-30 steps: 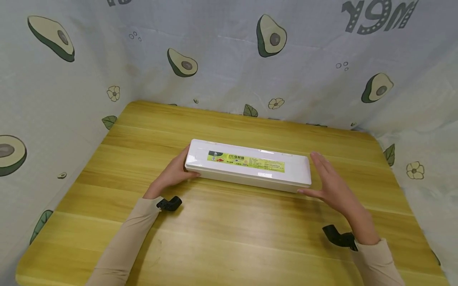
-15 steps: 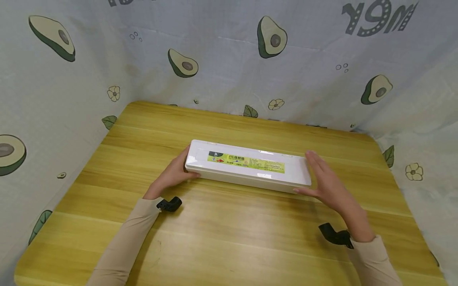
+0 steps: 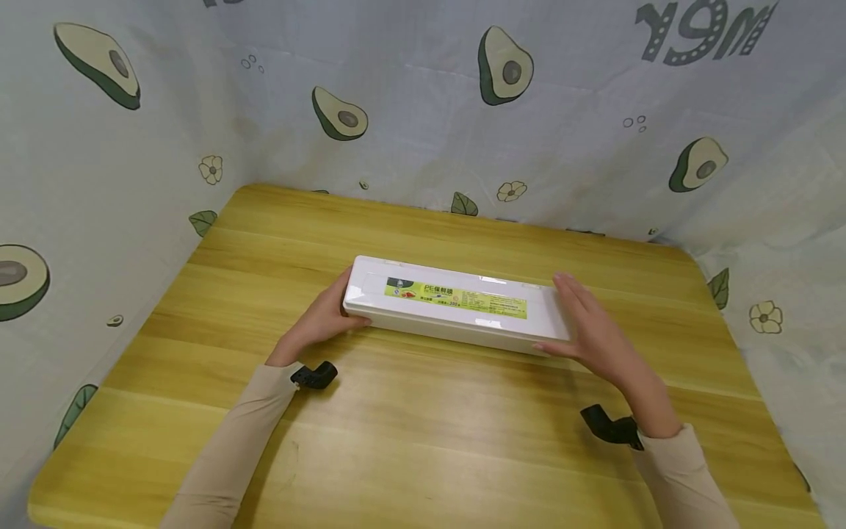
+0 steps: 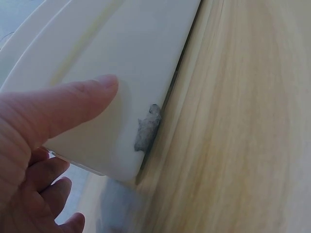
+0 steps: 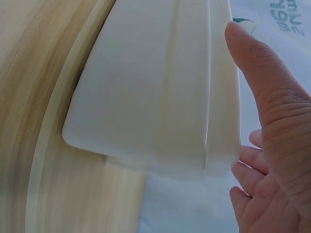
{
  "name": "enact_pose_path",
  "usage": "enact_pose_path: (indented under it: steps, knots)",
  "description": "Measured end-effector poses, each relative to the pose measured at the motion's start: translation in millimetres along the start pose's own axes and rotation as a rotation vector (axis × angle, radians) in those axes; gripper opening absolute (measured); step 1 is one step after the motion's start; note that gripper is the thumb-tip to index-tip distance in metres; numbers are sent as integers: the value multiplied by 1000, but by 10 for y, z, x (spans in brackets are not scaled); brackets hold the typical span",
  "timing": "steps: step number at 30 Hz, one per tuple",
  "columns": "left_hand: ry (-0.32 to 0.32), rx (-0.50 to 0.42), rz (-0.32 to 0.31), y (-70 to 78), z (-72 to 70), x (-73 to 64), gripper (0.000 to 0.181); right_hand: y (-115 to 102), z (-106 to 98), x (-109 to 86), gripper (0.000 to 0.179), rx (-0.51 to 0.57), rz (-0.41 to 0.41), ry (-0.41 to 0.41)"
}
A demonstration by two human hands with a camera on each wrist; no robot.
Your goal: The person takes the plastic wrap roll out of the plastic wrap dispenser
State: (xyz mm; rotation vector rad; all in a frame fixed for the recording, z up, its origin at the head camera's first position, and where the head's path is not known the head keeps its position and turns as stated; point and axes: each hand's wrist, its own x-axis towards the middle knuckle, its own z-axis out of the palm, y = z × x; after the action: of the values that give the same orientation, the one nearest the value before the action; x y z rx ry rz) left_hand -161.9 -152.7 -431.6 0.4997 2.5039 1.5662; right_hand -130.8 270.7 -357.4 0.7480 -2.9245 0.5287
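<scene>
Currently gripping the left end of a long, round-cornered white plastic box (image 3: 456, 317) near the middle of a yellow-brown wood-grain counter (image 3: 429, 433) with the left hand (image 3: 320, 316), with the thumb (image 4: 73, 104) in front. Holding the right hand (image 3: 598, 338) spread wide around the box's right end, with fingers (image 3: 575, 294) over the lid (image 3: 456, 281); unclear whether touching. Marked on top with a yellow-green printed label (image 3: 456, 298) and, low in front at left, with a grey patch (image 4: 148, 131).

The left sleeve (image 3: 231, 448) is long, beige and faintly creased; the right sleeve (image 3: 687, 481) matches it. At the left wrist sits a bent black camera (image 3: 316, 375), at the right another elbow-shaped black unit (image 3: 611, 426).
</scene>
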Motion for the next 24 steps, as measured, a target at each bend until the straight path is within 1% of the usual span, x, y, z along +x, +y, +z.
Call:
enact_pose_path:
  steps: [17,24]
  knots:
    - [2,0,9,-23,7,4,104,-86,39,127,112,-60,-26,-18]
    - [5,-2,-1,-35,6,4,104,-113,84,194,109,-63,-75,-4]
